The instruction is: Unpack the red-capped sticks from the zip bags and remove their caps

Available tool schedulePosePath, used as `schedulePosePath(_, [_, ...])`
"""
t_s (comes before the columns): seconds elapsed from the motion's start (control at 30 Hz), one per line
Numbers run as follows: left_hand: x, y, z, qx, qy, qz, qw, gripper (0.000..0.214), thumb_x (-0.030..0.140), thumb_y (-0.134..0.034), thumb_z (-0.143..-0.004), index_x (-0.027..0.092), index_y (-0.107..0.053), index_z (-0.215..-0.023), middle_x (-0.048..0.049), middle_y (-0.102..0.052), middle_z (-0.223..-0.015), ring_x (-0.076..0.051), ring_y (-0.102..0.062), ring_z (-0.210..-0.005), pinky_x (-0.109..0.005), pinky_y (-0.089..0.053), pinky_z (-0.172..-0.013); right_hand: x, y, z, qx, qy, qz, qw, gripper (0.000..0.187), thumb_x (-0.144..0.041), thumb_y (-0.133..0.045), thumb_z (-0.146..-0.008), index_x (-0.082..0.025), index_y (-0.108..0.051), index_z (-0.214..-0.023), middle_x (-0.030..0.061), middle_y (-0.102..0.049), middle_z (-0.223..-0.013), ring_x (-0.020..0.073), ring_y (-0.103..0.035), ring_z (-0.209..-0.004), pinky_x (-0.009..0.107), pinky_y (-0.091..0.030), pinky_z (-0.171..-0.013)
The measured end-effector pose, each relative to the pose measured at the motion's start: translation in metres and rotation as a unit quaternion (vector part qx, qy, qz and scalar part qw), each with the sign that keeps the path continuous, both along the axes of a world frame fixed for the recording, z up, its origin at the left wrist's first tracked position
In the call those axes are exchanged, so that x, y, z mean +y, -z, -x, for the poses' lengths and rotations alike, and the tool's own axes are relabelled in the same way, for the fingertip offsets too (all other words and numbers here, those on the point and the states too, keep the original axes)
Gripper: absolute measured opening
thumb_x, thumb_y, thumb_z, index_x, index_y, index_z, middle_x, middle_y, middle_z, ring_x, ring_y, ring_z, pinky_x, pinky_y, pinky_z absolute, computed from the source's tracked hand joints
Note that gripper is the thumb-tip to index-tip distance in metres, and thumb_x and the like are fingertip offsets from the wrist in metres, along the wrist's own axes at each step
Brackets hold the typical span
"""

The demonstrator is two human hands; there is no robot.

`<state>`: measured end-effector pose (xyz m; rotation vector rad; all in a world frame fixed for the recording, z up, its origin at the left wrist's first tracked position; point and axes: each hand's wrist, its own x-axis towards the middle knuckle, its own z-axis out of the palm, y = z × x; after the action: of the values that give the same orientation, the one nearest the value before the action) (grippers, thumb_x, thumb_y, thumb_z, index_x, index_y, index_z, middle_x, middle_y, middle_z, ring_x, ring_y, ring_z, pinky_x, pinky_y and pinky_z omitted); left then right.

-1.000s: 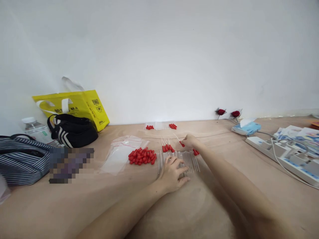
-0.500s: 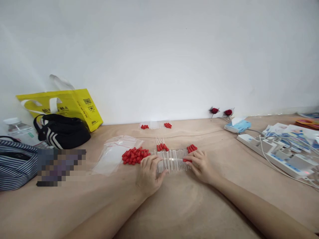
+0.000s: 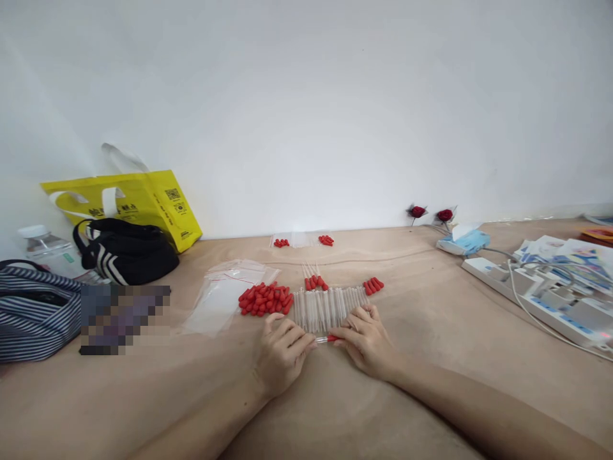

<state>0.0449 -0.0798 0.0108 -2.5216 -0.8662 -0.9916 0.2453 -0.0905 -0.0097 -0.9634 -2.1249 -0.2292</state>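
Note:
My left hand [image 3: 282, 351] is closed on a clear dropper tube [image 3: 322, 340], held level near the front of the row. From the other side my right hand [image 3: 364, 342] pinches a red rubber bulb [image 3: 332, 337] at the tube's right end; the fingers partly hide how far it sits on. Just beyond my hands lies a row of clear tubes [image 3: 325, 306] side by side. A heap of loose red bulbs [image 3: 263, 299] is left of the row. Several tubes with red bulbs [image 3: 315, 281] lie behind it, and more red bulbs [image 3: 373, 285] at its right end.
Clear zip bags [image 3: 225, 297] lie to the left, with filled bags [image 3: 301, 240] by the wall. A yellow bag [image 3: 163, 204], a black pouch [image 3: 138, 252] and a striped bag [image 3: 38, 313] stand far left. A power strip [image 3: 536, 303] with cables occupies the right.
Both hands have come down toward me from above the row and closer together, bringing the tube and red bulb to the row's near edge. The view has shifted slightly.

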Motion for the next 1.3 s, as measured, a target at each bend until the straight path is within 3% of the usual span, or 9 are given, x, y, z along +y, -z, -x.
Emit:
schedulePosePath(0.3, [0.002,-0.005,0.012,-0.04,-0.02,0.004,0.999,0.016,0.018,-0.049,-0.08,0.021,-0.059,-0.067,0.0033,-0.059,-0.056,-0.012,-0.05,-0.057,-0.035,-0.031,-0.077,-0.001,0.002,-0.02,0.004,0.038,0.012,0.999,0.016,-0.02,-0.047,-0.08,-0.02,-0.062,-0.075,0.0015,-0.053,-0.062,0.0144,-0.041,-0.068,0.033,-0.026,-0.071])
schedulePosePath(0.47, [0.005,-0.001,0.018,-0.064,-0.033,0.035,0.997,0.016,0.017,-0.043,-0.083,0.019,-0.055,-0.073,0.0014,-0.061,-0.064,-0.013,-0.052,-0.063,-0.031,-0.033,-0.07,0.005,0.003,-0.04,0.018,0.055,0.009,0.998,0.017,-0.022,-0.046,-0.082,-0.023,-0.063,-0.084,0.0024,-0.057,-0.075,0.0141,-0.047,-0.071,0.034,-0.026,-0.075])
schedulePosePath(0.53, [0.006,-0.001,0.017,-0.073,-0.045,0.057,0.995,0.017,0.017,-0.038,-0.084,0.018,-0.053,-0.075,0.0001,-0.062,-0.068,-0.014,-0.053,-0.063,-0.03,-0.034,-0.068,0.016,0.003,-0.046,0.052,0.1,0.001,0.994,0.018,-0.024,-0.046,-0.082,-0.024,-0.064,-0.085,0.0031,-0.058,-0.079,0.0149,-0.049,-0.074,0.034,-0.026,-0.075])
schedulePosePath(0.63, [0.008,-0.007,0.01,-0.097,-0.065,0.103,0.988,0.017,0.019,-0.035,-0.086,0.019,-0.051,-0.079,-0.0017,-0.063,-0.075,-0.015,-0.055,-0.07,-0.03,-0.036,-0.07,0.039,0.0,-0.059,0.113,0.214,0.039,0.969,0.021,-0.031,-0.045,-0.081,-0.024,-0.065,-0.085,0.0038,-0.058,-0.079,0.0169,-0.05,-0.077,0.034,-0.026,-0.076])
schedulePosePath(0.8, [0.023,-0.032,-0.014,-0.152,-0.075,0.283,0.944,0.015,0.024,-0.031,-0.088,0.019,-0.045,-0.086,-0.003,-0.065,-0.085,-0.015,-0.058,-0.077,-0.027,-0.042,-0.065,0.068,-0.013,-0.083,0.162,0.349,0.216,0.897,0.025,-0.038,-0.046,-0.075,-0.022,-0.065,-0.075,0.0019,-0.062,-0.07,0.0191,-0.053,-0.073,0.036,-0.026,-0.076])
schedulePosePath(0.87, [0.033,-0.04,-0.028,-0.129,-0.072,0.343,0.928,0.018,0.026,-0.032,-0.087,0.018,-0.047,-0.082,-0.0027,-0.065,-0.081,-0.014,-0.059,-0.074,-0.024,-0.043,-0.062,0.068,-0.017,-0.089,0.155,0.325,0.264,0.895,0.023,-0.037,-0.048,-0.073,-0.022,-0.065,-0.071,0.0007,-0.063,-0.067,0.0171,-0.054,-0.068,0.034,-0.029,-0.074])
schedulePosePath(1.03, [0.056,-0.046,-0.067,0.004,-0.124,0.377,0.918,0.019,0.023,-0.043,-0.08,0.015,-0.059,-0.071,-0.0034,-0.065,-0.074,-0.016,-0.06,-0.07,-0.024,-0.044,-0.061,0.057,-0.014,-0.097,0.026,0.152,0.263,0.952,0.015,-0.035,-0.054,-0.072,-0.025,-0.065,-0.072,-0.0003,-0.066,-0.08,0.0173,-0.053,-0.077,0.032,-0.03,-0.075])
schedulePosePath(1.13, [0.057,-0.041,-0.09,0.033,-0.147,0.365,0.919,0.018,0.019,-0.046,-0.077,0.014,-0.062,-0.069,-0.007,-0.065,-0.07,-0.02,-0.062,-0.071,-0.029,-0.045,-0.064,0.054,-0.011,-0.1,-0.027,0.153,0.224,0.962,0.012,-0.036,-0.058,-0.072,-0.029,-0.067,-0.076,0.0007,-0.065,-0.085,0.0195,-0.051,-0.083,0.036,-0.026,-0.076])
schedulePosePath(1.3, [0.048,-0.031,-0.116,0.079,-0.185,0.332,0.921,0.02,0.008,-0.044,-0.074,0.008,-0.063,-0.081,-0.0171,-0.065,-0.081,-0.027,-0.061,-0.081,-0.034,-0.046,-0.067,0.055,-0.007,-0.103,-0.018,0.175,0.189,0.966,0.019,-0.043,-0.059,-0.071,-0.03,-0.067,-0.082,0.0032,-0.065,-0.087,0.0204,-0.051,-0.084,0.035,-0.026,-0.074])
